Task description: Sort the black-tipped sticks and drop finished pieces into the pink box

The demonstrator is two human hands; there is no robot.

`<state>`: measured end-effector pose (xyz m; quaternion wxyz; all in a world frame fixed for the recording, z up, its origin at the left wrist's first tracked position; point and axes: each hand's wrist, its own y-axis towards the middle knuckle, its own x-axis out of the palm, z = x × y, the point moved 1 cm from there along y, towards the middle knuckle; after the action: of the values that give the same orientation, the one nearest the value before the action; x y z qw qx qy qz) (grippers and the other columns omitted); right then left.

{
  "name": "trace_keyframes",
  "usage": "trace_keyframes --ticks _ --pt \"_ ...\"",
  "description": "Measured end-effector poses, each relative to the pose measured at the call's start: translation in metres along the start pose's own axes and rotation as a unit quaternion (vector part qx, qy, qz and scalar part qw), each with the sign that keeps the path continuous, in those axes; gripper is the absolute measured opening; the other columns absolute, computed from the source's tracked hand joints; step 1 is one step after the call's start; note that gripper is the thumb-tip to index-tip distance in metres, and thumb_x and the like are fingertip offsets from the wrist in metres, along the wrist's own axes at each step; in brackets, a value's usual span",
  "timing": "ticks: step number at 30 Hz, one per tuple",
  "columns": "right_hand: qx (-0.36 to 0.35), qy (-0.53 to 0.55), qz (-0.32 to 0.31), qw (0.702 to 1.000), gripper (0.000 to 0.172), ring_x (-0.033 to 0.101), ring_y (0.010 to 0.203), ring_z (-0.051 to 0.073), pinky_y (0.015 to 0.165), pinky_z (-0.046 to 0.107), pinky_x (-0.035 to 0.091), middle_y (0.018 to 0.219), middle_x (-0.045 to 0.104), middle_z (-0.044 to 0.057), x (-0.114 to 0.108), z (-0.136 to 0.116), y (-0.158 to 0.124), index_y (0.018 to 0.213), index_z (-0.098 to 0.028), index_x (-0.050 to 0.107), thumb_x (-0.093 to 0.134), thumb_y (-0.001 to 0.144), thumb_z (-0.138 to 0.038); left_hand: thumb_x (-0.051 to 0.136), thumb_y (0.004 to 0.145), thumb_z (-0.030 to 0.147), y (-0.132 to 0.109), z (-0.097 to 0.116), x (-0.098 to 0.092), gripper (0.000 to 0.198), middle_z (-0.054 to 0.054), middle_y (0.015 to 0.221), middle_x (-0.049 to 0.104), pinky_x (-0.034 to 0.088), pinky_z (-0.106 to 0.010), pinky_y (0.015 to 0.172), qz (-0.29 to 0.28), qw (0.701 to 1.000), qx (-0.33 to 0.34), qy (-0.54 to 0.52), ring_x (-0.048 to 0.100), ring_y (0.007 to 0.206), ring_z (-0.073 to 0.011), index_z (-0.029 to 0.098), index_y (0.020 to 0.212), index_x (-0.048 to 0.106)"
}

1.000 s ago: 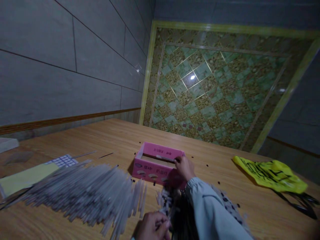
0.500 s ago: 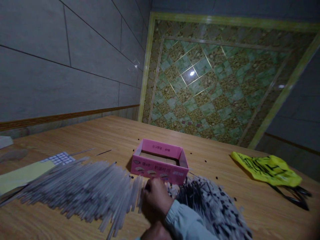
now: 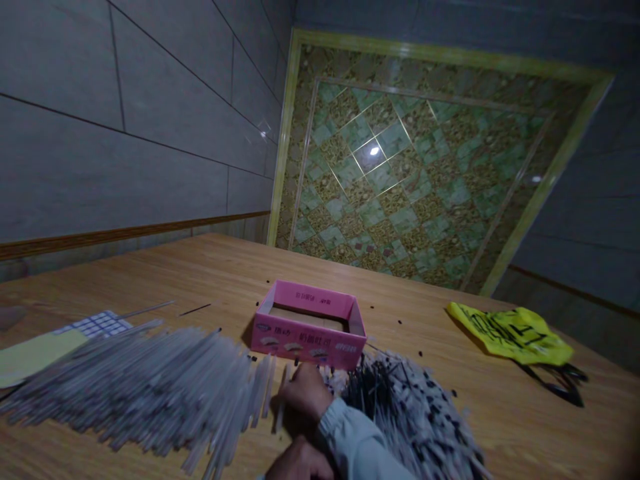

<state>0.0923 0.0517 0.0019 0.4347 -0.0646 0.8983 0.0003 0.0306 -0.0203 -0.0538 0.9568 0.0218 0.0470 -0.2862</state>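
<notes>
My right hand, in a light blue sleeve, is closed in front of the pink box, its fingertips pinching a thin clear plastic tube that stands out toward me. Below it, at the bottom edge, my left hand is curled with its fingertips hidden, so what it may hold does not show. Left of my hands lies a wide pile of clear tubes. On the right is a heap of similar tubes with black ends, partly covered by my right forearm.
An open pink cardboard box stands behind my hands on the wooden table. Small black bits lie scattered around it. A yellow bag with black straps lies at right. Yellow paper and a checked sheet lie at left.
The view has shifted slightly, so the table things sit a little further left. My left hand shows more at the bottom edge. A tube at my right fingertips now stands apart from the pile.
</notes>
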Motion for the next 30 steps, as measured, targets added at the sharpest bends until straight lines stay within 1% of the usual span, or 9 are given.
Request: trace_keyframes --ticks 2,3,6,8,10,14,19,24,30 --pt "-0.007 0.042 0.001 0.999 0.015 0.053 0.047 0.009 0.038 0.016 0.033 0.059 0.062 0.003 -0.021 0.002 -0.006 0.067 -0.011 0.065 0.051 0.065 -0.017 0.069 0.057 0.030 0.000 0.005 -0.001 0.010 -0.004 0.057 0.067 0.043 -0.028 0.058 -0.024 1.000 0.006 0.005 0.059 0.058 -0.0187 0.020 0.055 0.070" --pt "-0.011 0.060 -0.002 0.998 0.016 0.048 0.043 0.007 0.036 0.015 0.030 0.056 0.059 0.001 -0.033 0.005 -0.010 0.066 -0.011 0.063 0.048 0.067 -0.018 0.067 0.059 0.032 0.000 0.007 -0.001 0.013 -0.005 0.057 0.066 0.043 -0.027 0.055 -0.007 1.000 -0.001 -0.012 0.059 0.055 -0.0171 0.019 0.058 0.070" --pt "-0.026 0.097 -0.037 0.994 0.017 0.033 0.035 0.005 0.032 0.016 0.024 0.044 0.045 -0.005 -0.066 0.015 -0.026 0.058 -0.014 0.055 0.043 0.070 -0.019 0.060 0.067 0.042 0.002 0.016 -0.004 0.025 -0.002 0.048 0.061 0.035 -0.023 0.038 0.071 0.983 -0.075 -0.150 0.048 0.036 -0.0111 0.017 0.063 0.061" --pt "-0.042 0.107 -0.060 0.992 0.017 0.030 0.035 0.005 0.033 0.015 0.023 0.043 0.039 -0.007 -0.076 0.022 -0.038 0.053 -0.016 0.051 0.045 0.069 -0.019 0.063 0.063 0.048 0.002 0.023 -0.007 0.032 -0.001 0.053 0.062 0.037 -0.021 0.037 0.138 0.944 -0.113 -0.278 0.049 0.037 -0.0098 0.017 0.070 0.058" --pt "-0.055 0.102 -0.065 0.991 0.014 0.032 0.038 0.005 0.036 0.015 0.024 0.043 0.037 -0.008 -0.075 0.028 -0.048 0.051 -0.016 0.050 0.050 0.065 -0.017 0.065 0.063 0.050 0.002 0.028 -0.010 0.038 -0.002 0.062 0.063 0.043 -0.022 0.042 0.166 0.914 -0.122 -0.349 0.054 0.044 -0.0100 0.016 0.079 0.060" --pt "-0.068 0.063 -0.033 0.995 0.009 0.041 0.044 0.007 0.039 0.015 0.027 0.045 0.044 -0.006 -0.056 0.035 -0.061 0.054 -0.013 0.057 0.053 0.062 -0.013 0.070 0.058 0.050 0.002 0.027 -0.012 0.044 -0.003 0.058 0.061 0.044 -0.018 0.043 0.117 0.949 -0.098 -0.275 0.056 0.047 -0.0096 0.011 0.078 0.065" --pt "-0.087 0.003 0.001 0.996 0.018 0.051 0.052 0.010 0.046 0.017 0.032 0.053 0.056 -0.003 -0.054 0.044 -0.068 0.060 -0.015 0.065 0.051 0.072 -0.018 0.075 0.054 0.045 0.006 0.013 -0.018 0.045 -0.001 0.056 0.062 0.038 -0.014 0.038 0.135 0.959 -0.089 -0.233 0.053 0.044 -0.0062 0.012 0.084 0.068" --pt "-0.085 -0.094 0.069 0.990 0.020 0.058 0.076 0.018 0.066 0.024 0.036 0.078 0.066 0.003 -0.059 0.054 -0.073 0.076 -0.020 0.070 0.052 0.069 -0.014 0.076 0.054 0.040 0.006 0.015 -0.028 0.042 -0.005 0.069 0.068 0.046 -0.017 0.047 0.231 0.919 -0.114 -0.298 0.061 0.056 -0.0110 0.014 0.085 0.068" --pt "-0.117 -0.197 0.057 0.972 0.027 0.058 0.076 0.017 0.062 0.023 0.035 0.082 0.064 0.003 -0.041 0.051 -0.077 0.076 -0.024 0.071 0.049 0.069 -0.009 0.076 0.054 0.034 0.006 0.018 -0.028 0.037 -0.004 0.065 0.067 0.044 -0.017 0.043 0.297 0.891 -0.108 -0.325 0.059 0.052 -0.0107 0.014 0.083 0.067"
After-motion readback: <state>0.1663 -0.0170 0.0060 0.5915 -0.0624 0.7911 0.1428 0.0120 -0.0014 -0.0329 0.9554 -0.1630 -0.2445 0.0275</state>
